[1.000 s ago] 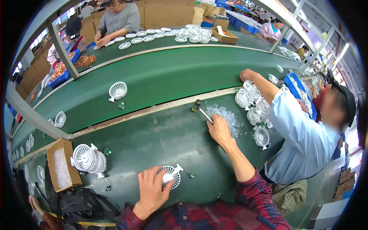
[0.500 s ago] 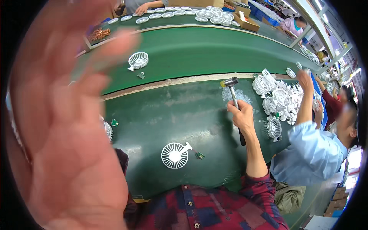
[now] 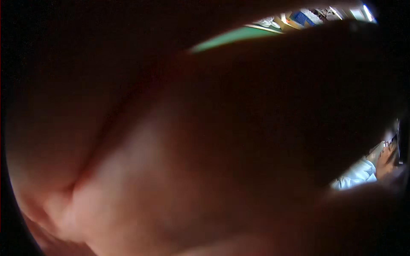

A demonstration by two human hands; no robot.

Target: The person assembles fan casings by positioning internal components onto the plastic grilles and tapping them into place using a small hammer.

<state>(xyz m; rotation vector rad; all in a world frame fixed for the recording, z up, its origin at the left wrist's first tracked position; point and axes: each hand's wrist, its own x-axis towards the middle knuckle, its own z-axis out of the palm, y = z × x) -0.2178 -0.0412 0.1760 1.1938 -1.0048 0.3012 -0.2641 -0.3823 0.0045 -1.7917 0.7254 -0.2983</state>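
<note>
We count one hand in clear evidence, the left hand (image 3: 128,183), pressed so near the lens that it fills most of the view as a dark, blurred mass of skin. Its fingers are too blurred to count, and we cannot tell whether its grip is clenched or released. The right hand is hidden, so we cannot tell its grip at this moment.

Half a second earlier we record one hammer in the right hand and one white fan cage lying on the work table; both are now covered from sight, and we cannot confirm their places.

Through the upper gap we note one green strip of belt (image 3: 239,38). Beyond it lie several white round covers (image 3: 268,21), overlapping and too small to count exactly. Just right of these we see brown cardboard (image 3: 291,22), one blue crate (image 3: 300,18) and, near the rim, one bright lamp (image 3: 367,13).

Through the lower right gap we count one co-worker, partly visible, with a light blue sleeve (image 3: 356,175).
</note>
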